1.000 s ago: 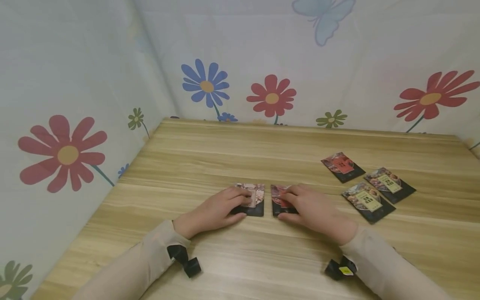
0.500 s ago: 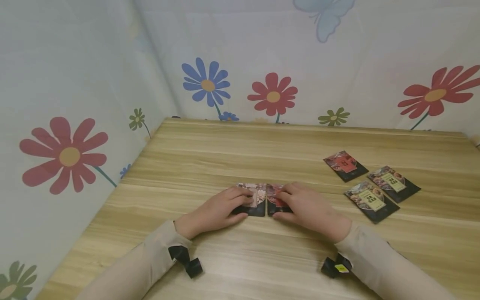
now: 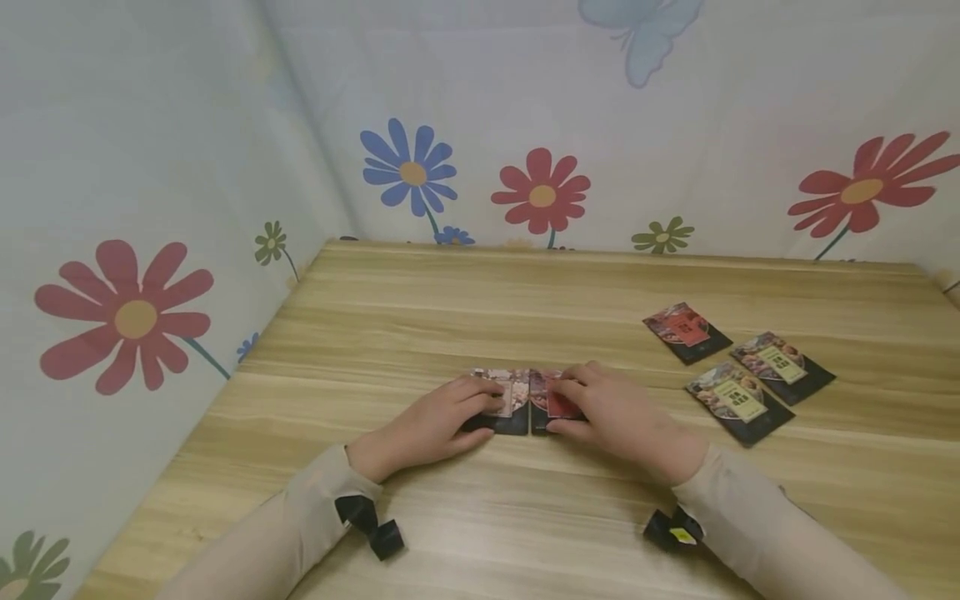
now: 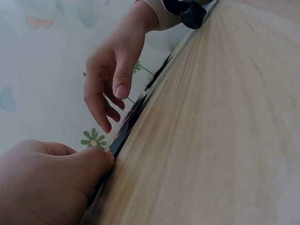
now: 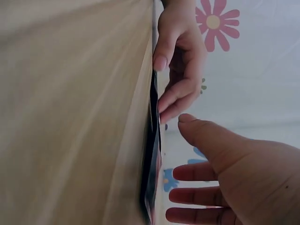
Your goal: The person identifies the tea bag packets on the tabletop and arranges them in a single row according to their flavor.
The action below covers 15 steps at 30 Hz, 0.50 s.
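Note:
Two flat food packets with dark lower parts lie side by side at mid-table, their edges nearly meeting. My left hand (image 3: 438,417) rests on the left packet (image 3: 519,393), which has a pale label. Its fingers lie over the printed face, with the thumb at the near edge. My right hand (image 3: 626,421) is over the right, red-labelled packet (image 3: 539,406) and covers part of it. In the right wrist view, the fingers (image 5: 194,194) of this hand are spread and stand slightly off the packet's surface.
To the right lie three more packets: a red-labelled packet (image 3: 686,333) farthest back and two yellow-labelled ones, the nearer packet (image 3: 738,402) and the farther packet (image 3: 783,367). The wooden table (image 3: 420,292) meets a flower-printed curtain (image 3: 465,75) at its back and left.
The right packet has slid left with my right hand, narrowing the gap to the left packet. My right hand then eased slightly up. My left hand has stayed in place.

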{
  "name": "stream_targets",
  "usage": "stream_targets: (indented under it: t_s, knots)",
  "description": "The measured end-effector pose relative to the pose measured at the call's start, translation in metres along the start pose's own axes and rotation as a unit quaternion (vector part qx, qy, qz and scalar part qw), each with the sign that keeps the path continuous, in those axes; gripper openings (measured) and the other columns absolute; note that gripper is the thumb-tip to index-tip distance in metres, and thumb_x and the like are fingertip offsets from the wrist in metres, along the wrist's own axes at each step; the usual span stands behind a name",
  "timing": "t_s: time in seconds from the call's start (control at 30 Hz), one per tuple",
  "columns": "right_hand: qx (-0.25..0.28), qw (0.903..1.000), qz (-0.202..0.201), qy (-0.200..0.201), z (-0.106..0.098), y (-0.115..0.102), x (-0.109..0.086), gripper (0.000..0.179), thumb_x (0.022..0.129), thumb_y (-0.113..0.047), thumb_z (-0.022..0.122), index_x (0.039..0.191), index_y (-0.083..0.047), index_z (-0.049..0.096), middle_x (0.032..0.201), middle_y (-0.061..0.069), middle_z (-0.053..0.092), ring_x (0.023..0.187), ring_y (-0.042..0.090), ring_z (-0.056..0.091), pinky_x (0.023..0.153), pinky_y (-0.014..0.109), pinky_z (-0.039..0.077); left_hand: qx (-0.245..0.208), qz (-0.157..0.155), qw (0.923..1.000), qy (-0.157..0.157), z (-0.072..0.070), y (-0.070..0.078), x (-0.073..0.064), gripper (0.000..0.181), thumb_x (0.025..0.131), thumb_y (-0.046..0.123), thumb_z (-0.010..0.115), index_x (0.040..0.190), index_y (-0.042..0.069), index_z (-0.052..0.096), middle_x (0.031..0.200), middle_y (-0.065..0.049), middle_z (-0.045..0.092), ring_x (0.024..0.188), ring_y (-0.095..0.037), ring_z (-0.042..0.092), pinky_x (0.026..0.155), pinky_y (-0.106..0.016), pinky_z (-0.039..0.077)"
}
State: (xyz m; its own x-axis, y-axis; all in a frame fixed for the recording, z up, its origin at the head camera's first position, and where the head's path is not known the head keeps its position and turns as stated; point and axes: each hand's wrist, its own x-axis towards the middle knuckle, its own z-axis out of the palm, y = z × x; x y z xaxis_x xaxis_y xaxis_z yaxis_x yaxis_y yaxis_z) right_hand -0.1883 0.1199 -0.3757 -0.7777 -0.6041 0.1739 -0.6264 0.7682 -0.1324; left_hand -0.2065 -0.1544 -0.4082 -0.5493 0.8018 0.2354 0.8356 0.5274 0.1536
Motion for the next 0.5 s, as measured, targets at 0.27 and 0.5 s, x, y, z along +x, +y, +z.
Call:
stream_targets:
  t_s: [0.27,0.5]
  knots:
    - [-0.016,0.9997,-0.015,0.012,-0.016,0.015,-0.002,0.045,0.085,-0.039,0.07,0.115,-0.006,0.068,0.112,0.012,0.065,0.103,0.028,0.063,0.09,0.043,0.055,0.009,0.015,0.9997,0.014,-0.001,-0.002,0.001,0.036,0.091,0.028,0.063,0.121,0.009,0.062,0.133,-0.008,0.057,0.123,-0.022,0.053,0.109,-0.037,0.043]
    - [-0.003,0.9998,0.022,0.002,-0.031,0.044,-0.013,0.045,0.086,-0.034,0.07,0.12,-0.005,0.066,0.119,0.016,0.063,0.109,0.032,0.062,0.09,0.047,0.055,0.01,0.016,0.9997,0.014,0.002,-0.002,-0.001,0.036,0.091,0.029,0.063,0.121,0.009,0.062,0.132,-0.008,0.057,0.122,-0.022,0.054,0.108,-0.037,0.044]
